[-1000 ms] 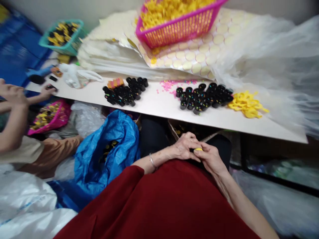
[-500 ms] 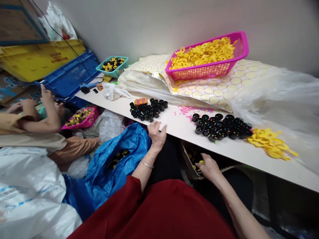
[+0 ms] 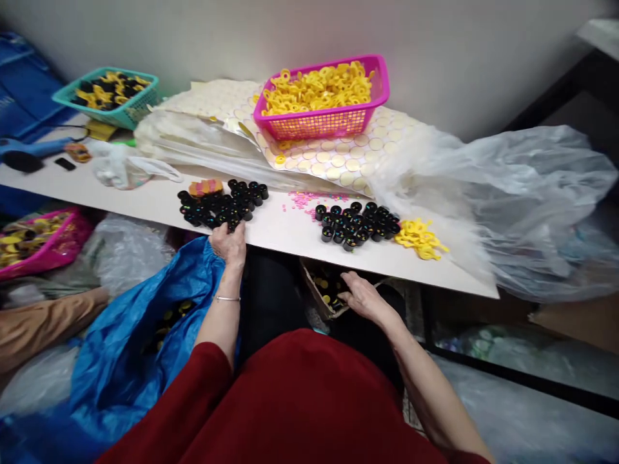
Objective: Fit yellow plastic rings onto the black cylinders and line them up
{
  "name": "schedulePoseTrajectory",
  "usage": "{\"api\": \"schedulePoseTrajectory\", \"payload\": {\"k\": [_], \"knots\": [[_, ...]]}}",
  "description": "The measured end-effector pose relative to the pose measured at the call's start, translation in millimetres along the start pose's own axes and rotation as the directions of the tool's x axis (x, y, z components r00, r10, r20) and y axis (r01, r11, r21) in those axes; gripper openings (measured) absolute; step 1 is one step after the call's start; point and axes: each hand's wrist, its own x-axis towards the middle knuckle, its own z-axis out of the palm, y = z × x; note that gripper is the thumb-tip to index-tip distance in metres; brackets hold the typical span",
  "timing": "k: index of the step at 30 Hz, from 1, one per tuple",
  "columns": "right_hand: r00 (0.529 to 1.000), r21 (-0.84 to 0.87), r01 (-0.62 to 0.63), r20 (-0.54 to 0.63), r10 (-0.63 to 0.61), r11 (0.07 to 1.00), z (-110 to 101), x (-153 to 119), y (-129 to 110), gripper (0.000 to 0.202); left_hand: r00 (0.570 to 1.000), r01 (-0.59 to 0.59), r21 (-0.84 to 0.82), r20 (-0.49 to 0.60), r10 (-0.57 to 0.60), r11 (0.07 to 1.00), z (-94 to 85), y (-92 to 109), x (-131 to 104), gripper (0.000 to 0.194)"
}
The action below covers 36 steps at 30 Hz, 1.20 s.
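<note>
My left hand (image 3: 229,245) is at the near edge of the left group of black round caps (image 3: 220,207), its fingertips closed around a black cap at the table edge. An orange and pink piece (image 3: 206,187) lies at the back of that group. My right hand (image 3: 362,295) is over an open cardboard box (image 3: 314,293) below the table edge, fingers apart, with nothing visible between them. Black and yellow pieces lie in the box. On the table (image 3: 285,238), a second group of black caps (image 3: 355,225) stands beside loose yellow rings (image 3: 420,238) and small pink bits (image 3: 304,201).
A pink basket (image 3: 319,122) of yellow rings stands on dotted sheets at the back. A teal basket (image 3: 140,106) is at the left. Clear plastic (image 3: 522,206) drapes at the right, and a blue bag (image 3: 116,335) lies open at the lower left, near a person's leg (image 3: 53,322).
The view has turned right. My left hand has moved onto the nearest caps and closed on one. My right hand has let go of a yellow-faced piece over the box.
</note>
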Motion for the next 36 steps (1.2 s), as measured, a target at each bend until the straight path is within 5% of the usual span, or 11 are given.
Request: {"api": "schedulePoseTrajectory", "payload": {"k": [3, 6, 8, 11, 13, 18, 23, 29, 31, 34, 36], "knots": [[0.990, 0.255, 0.132, -0.089, -0.113, 0.958, -15.8, -21.3, 12.2, 0.018, 0.996, -0.084, -0.029, -0.019, 0.083, 0.996, 3.0, 0.0, -9.7, 0.029], [0.940, 0.427, 0.099, -0.338, 0.057, 0.899, -29.8, -29.1, 27.7, 0.022, 0.979, -0.201, -0.074, 0.023, 0.203, 0.977, 7.0, 10.3, -33.6, 0.021], [0.807, 0.427, 0.002, -0.535, 0.251, 0.904, -37.2, -26.0, 38.4, 0.026, 0.944, -0.288, -0.150, 0.123, 0.306, 0.946, 9.7, 23.8, -53.0, 0.020], [0.518, 0.291, -0.229, -0.771, 0.370, 0.929, -45.1, -16.0, 56.3, 0.034, 0.871, -0.374, -0.286, 0.220, 0.440, 0.882, 14.1, 47.3, -77.3, 0.020], [0.436, 0.208, -0.364, -0.823, 0.364, 0.908, -48.0, -9.9, 70.4, 0.045, 0.821, -0.404, -0.352, 0.267, 0.505, 0.844, 16.7, 60.0, -87.6, 0.020], [0.512, 0.147, -0.379, -0.789, 0.339, 0.914, -48.2, -1.6, 105.5, 0.037, 0.784, -0.385, -0.398, 0.335, 0.523, 0.833, 21.0, 72.4, -96.0, 0.019], [0.493, 0.069, -0.307, -0.841, 0.221, 0.949, -44.8, 4.2, 123.9, 0.029, 0.758, -0.375, -0.433, 0.366, 0.540, 0.820, 25.1, 69.2, -88.8, 0.024], [0.312, 0.007, -0.268, -0.945, 0.094, 0.963, -38.0, 5.6, 112.2, 0.036, 0.743, -0.332, -0.465, 0.406, 0.531, 0.820, 29.9, 66.6, -86.9, 0.041], [0.283, -0.048, -0.249, -0.959, 0.025, 0.967, -35.1, 5.1, 99.4, 0.041, 0.740, -0.306, -0.524, 0.394, 0.545, 0.795, 31.2, 65.7, -86.1, 0.050], [0.326, -0.104, -0.246, -0.945, -0.019, 0.964, -32.4, 6.4, 85.2, 0.042, 0.780, -0.210, -0.641, 0.346, 0.522, 0.738, 33.8, 63.3, -74.6, 0.056], [0.370, -0.100, -0.258, -0.929, 0.003, 0.961, -31.3, 8.5, 83.8, 0.043, 0.844, -0.128, -0.652, 0.323, 0.427, 0.747, 36.8, 62.3, -58.3, 0.040]]}}
